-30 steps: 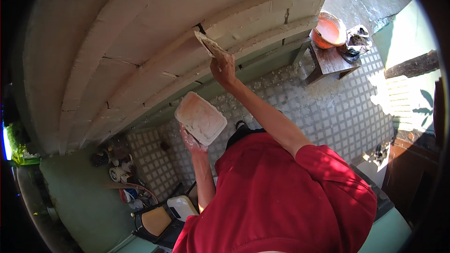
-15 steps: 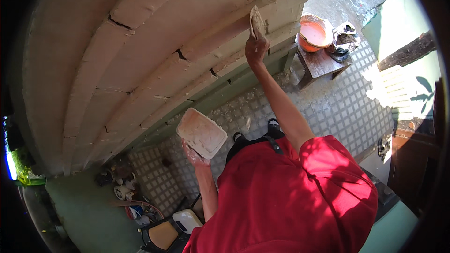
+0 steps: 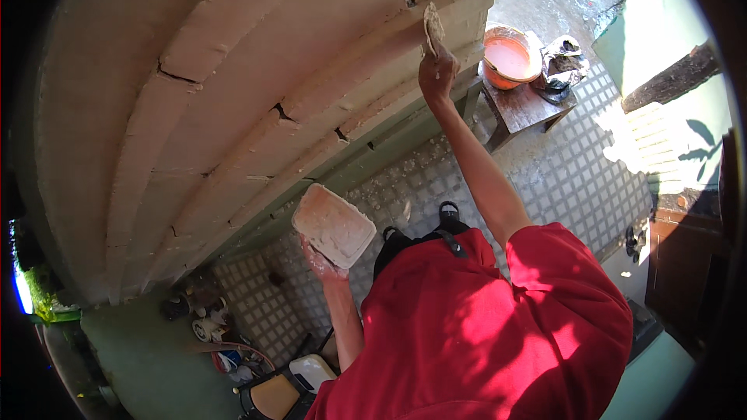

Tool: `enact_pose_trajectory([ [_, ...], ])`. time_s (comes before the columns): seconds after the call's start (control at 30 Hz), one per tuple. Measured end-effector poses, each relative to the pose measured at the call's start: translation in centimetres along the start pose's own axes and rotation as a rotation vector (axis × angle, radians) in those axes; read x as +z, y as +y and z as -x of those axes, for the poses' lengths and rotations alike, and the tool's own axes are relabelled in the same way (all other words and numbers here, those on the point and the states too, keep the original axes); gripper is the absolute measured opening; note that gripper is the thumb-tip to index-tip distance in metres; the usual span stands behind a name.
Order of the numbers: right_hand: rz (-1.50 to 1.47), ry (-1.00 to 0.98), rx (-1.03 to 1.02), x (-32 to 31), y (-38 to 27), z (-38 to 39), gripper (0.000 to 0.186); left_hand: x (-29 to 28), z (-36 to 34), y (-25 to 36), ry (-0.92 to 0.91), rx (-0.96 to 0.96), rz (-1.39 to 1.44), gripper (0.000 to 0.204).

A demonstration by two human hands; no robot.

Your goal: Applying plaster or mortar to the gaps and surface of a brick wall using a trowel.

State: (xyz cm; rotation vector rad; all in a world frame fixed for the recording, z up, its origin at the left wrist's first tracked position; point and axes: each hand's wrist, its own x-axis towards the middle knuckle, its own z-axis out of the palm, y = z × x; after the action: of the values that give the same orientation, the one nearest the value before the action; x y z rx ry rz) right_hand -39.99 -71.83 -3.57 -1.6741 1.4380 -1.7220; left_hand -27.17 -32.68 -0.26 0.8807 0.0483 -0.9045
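A person's right hand (image 3: pixel 437 71) grips a trowel (image 3: pixel 433 27), blade pointing upward, long axis along the arm, pressed against stepped moulding (image 3: pixel 327 54). The left hand (image 3: pixel 320 260) holds a plaster board (image 3: pixel 333 225) flat, tilted, beside the tiled floor (image 3: pixel 576 179).

- Orange bucket (image 3: pixel 511 57) on the small wooden table's (image 3: pixel 523 108) far edge.
- Crumpled bag (image 3: pixel 563 62) at the table's right corner.
- White jug (image 3: pixel 313 371) on the tiled floor (image 3: pixel 576 179) below.

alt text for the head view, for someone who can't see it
A person in a red shirt presses a trowel with the right hand against a stepped plaster moulding, while the left hand holds a plaster-coated board.
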Motion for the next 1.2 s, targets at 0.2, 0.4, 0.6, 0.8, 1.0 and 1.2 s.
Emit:
enact_pose_trajectory([
  [0.2, -0.553, -0.123, -0.298, 0.1, -4.8, 6.4, 0.032, 0.5, -0.9, -0.6, 0.038, -0.006, -0.034, 0.054],
  [0.4, -0.117, 0.103, 0.042, -3.1, 0.6, -3.0, 0.020, 1.4, -1.1, -0.5, 0.056, -0.006, -0.021, 0.055],
  [0.6, -0.067, -0.025, 0.114, 0.7, 2.8, -1.0, 0.041, 0.8, -1.6, -1.1, 0.022, 0.024, -0.029, 0.054],
  [0.8, -0.366, -0.153, -0.262, -1.8, 0.2, 2.9, 0.032, 2.4, -1.3, -0.8, 0.013, 0.018, -0.042, 0.056],
  [1.0, 0.057, 0.099, 0.129, -3.8, 6.0, -8.9, 0.026, 2.5, -1.7, -1.3, 0.031, 0.017, -0.077, 0.057],
  [1.2, -0.062, -0.150, 0.173, -1.6, 3.4, -2.8, 0.040, 1.7, -1.4, -1.3, 0.054, 0.003, -0.045, 0.054],
])
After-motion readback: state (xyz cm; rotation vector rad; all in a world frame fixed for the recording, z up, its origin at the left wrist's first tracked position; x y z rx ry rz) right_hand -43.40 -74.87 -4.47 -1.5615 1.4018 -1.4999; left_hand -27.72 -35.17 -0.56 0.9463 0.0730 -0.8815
